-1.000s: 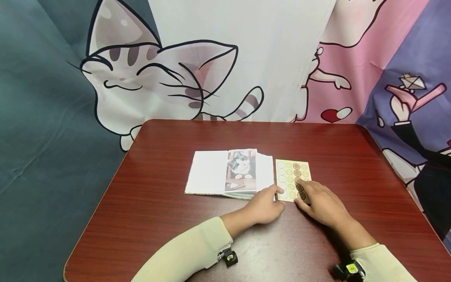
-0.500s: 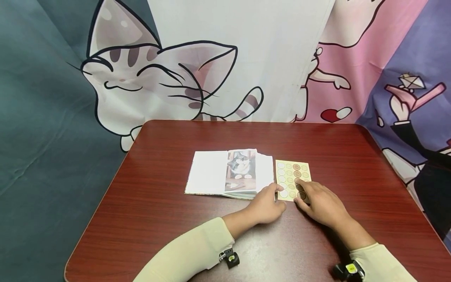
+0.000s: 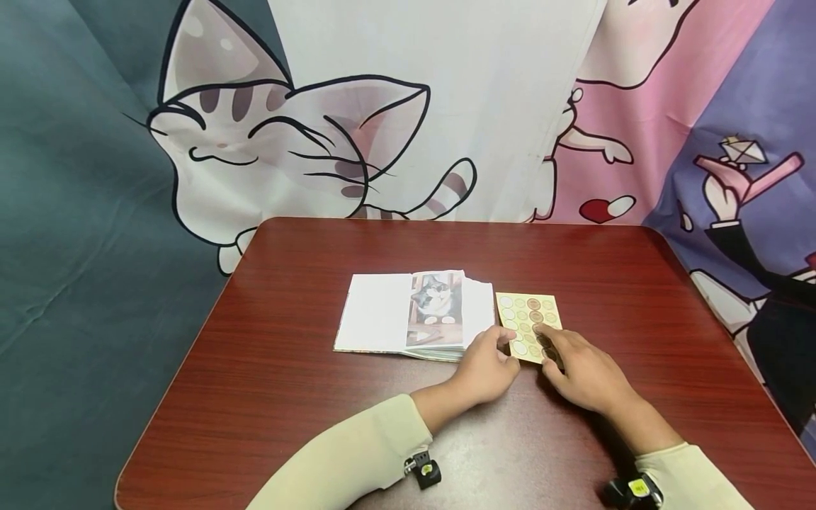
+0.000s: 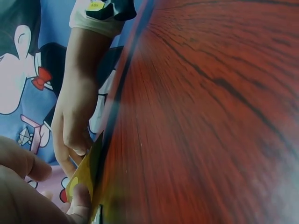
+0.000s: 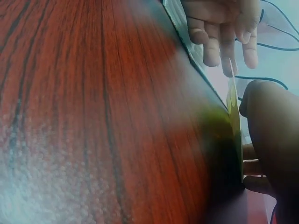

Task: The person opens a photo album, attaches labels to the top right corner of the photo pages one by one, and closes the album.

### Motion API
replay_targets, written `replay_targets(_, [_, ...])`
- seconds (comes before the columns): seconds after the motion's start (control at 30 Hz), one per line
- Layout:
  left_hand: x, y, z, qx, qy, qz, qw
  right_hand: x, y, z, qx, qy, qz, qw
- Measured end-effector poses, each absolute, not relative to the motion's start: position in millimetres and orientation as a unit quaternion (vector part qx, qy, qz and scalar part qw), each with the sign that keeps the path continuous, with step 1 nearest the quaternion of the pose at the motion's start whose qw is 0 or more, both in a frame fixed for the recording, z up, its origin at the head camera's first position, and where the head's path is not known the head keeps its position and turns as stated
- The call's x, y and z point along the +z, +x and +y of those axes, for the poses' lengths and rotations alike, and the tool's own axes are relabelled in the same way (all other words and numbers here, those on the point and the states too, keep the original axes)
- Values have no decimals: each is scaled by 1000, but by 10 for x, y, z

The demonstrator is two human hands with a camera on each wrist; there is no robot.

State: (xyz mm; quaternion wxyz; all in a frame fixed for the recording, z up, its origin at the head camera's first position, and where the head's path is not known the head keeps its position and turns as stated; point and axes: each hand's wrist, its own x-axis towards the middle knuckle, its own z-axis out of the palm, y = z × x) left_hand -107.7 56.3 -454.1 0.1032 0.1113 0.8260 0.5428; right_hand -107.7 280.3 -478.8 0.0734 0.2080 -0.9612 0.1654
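Observation:
A yellow sheet of round stickers (image 3: 525,308) is beside the open photo album (image 3: 376,312). My left hand (image 3: 481,372) pinches the sheet's near left corner, index finger over the top and thumb at the near edge. The right hand (image 3: 586,372) grips its near right part, covering some of the stickers. Seen from the right wrist, the sheet (image 5: 233,105) stands tilted, its near edge raised from the table. The left wrist view shows my left thumb (image 4: 81,196) against the sheet, with the right hand (image 4: 77,116) farther along it.
A photo of a cat (image 3: 436,308) lies on the album's right-hand page. The reddish-brown wooden table (image 3: 306,248) has rounded far corners. Behind it hangs a cartoon-printed cloth (image 3: 510,106).
The sticker sheet's near edge has risen and the sheet has shifted slightly. My left hand has moved a little right along with it; the right thumb has shifted slightly right. The album stays put.

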Motion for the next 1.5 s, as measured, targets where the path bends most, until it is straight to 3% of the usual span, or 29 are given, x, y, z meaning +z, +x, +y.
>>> replay_targets(0.2, [-4589,-1102,679,628,42,770,103,-4792,-1077,2801,170,211,-959,83])
replay_targets(0.63, [-4572,-1167,867,748,-105,635,158,-4789,-1046,2803,184,192,-961,72])
replay_targets(1.5, [-4587,-1191,994,777,-150,582,185,-4745,-1007,2781,215,186,-954,93])
